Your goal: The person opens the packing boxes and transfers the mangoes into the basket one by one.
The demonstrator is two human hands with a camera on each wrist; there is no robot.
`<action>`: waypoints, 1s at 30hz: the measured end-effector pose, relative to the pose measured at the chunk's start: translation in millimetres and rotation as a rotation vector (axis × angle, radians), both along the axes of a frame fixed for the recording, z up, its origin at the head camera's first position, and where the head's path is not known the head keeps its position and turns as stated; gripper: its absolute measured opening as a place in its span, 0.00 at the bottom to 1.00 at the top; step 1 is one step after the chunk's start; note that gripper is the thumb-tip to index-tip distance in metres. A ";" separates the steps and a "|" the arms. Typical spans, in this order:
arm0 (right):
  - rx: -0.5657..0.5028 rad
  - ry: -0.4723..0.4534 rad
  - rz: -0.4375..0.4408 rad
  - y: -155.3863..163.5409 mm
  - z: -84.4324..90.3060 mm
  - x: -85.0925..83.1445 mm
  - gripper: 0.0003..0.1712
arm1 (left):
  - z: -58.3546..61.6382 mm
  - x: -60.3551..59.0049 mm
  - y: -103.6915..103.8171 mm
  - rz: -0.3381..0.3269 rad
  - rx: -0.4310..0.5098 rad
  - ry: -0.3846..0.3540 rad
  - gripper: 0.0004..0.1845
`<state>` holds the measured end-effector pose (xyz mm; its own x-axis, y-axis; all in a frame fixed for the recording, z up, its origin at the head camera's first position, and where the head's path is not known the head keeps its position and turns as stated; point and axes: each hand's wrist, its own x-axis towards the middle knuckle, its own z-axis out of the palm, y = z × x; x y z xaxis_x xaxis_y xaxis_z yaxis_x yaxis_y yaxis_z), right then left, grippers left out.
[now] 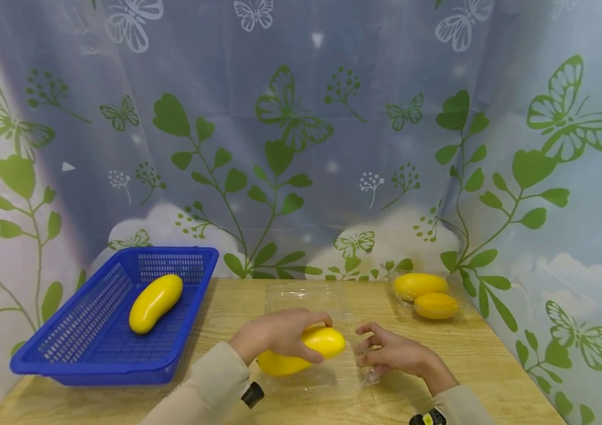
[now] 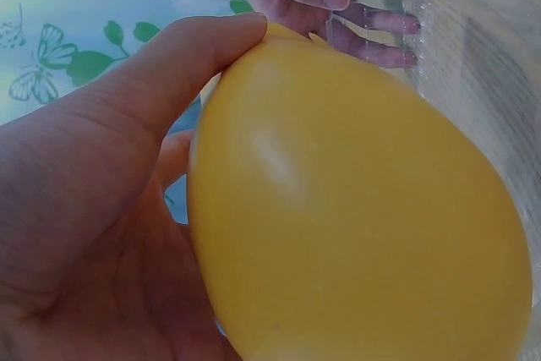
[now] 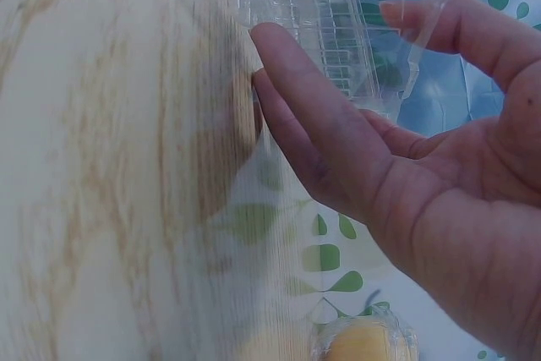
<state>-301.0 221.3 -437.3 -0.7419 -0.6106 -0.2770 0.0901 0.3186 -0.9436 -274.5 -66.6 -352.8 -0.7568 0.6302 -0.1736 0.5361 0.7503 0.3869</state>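
Screened-off tabletop nook, wider room type unclear, wood-grain table (image 1: 484,369), creased sheeting (image 1: 396,65) behind and at both sides, printed with butterflies (image 1: 293,118) and leafy stems (image 1: 278,156)

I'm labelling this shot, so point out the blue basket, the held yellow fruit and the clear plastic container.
Blue basket (image 1: 120,377): head view, front wall.
Held yellow fruit (image 2: 355,183): left wrist view, middle of its side.
Clear plastic container (image 3: 342,40): right wrist view, ribbed wall.
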 end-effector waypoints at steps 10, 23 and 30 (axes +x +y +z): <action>0.002 0.001 -0.006 -1.0 -0.5 0.1 0.40 | 1.1 0.7 -5.4 0.010 0.015 -0.009 0.29; 0.002 0.004 -0.006 -0.4 0.6 0.8 0.40 | 4.3 2.7 -10.2 0.014 0.015 0.018 0.27; 0.009 0.007 -0.011 -1.5 1.0 1.2 0.40 | 7.3 2.2 -15.7 0.012 0.022 0.023 0.26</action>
